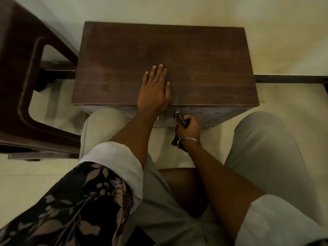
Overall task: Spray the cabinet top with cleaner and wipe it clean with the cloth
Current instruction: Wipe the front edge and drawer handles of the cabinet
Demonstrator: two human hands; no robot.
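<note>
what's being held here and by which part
The right hand grips the patterned cloth around its middle, ends sticking out above and below the fist. The left hand holds nothing; it lies flat on the cabinet top.

Cream wall (195,9), dark chair (16,50) (left), tiled floor (26,174).

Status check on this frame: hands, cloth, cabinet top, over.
Left hand flat on cabinet top. Right hand grips cloth at cabinet front, below the top. Chair alongside, left; not over the top.
</note>
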